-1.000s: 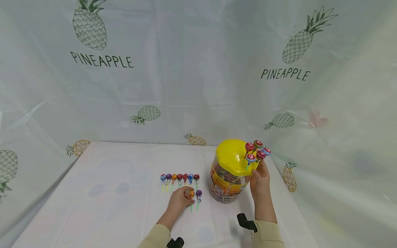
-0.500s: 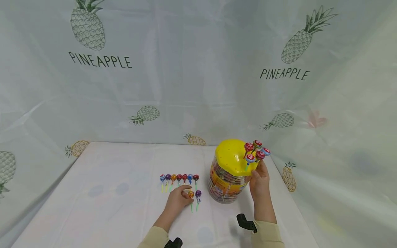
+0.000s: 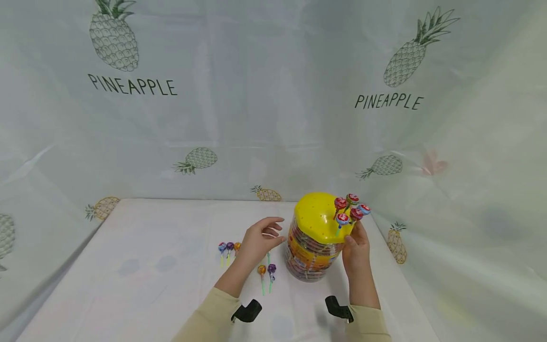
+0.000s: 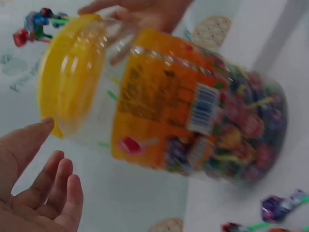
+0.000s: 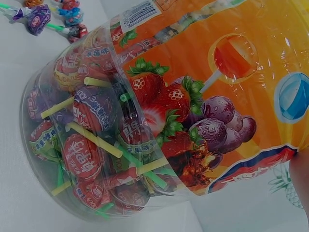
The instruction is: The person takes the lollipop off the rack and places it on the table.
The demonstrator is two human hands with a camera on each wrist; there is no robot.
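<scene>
A clear plastic jar (image 3: 307, 273) full of wrapped lollipops stands upright at the right of the table, under a yellow lid (image 3: 316, 221) pierced with small holes. Several lollipops (image 3: 343, 219) stick up from the lid's right side. My right hand (image 3: 358, 251) grips the lid and jar neck on the right, thumb in front; the left wrist view shows its fingers behind the neck. My left hand (image 3: 256, 244) hovers left of the jar with fingers loosely bent and nothing between them. In the left wrist view its thumb (image 4: 29, 137) overlaps the lid; touching cannot be told.
A row of lollipops (image 3: 230, 246) lies on the white table (image 3: 171, 294), partly hidden by my left forearm. In front of it lie an orange lollipop (image 3: 262, 270) and a purple lollipop (image 3: 272, 269). A pineapple-print curtain (image 3: 265, 118) hangs behind the table.
My left hand has left the orange lollipop on the table and moved up and right, towards the jar. The right hand keeps its place on the jar.
</scene>
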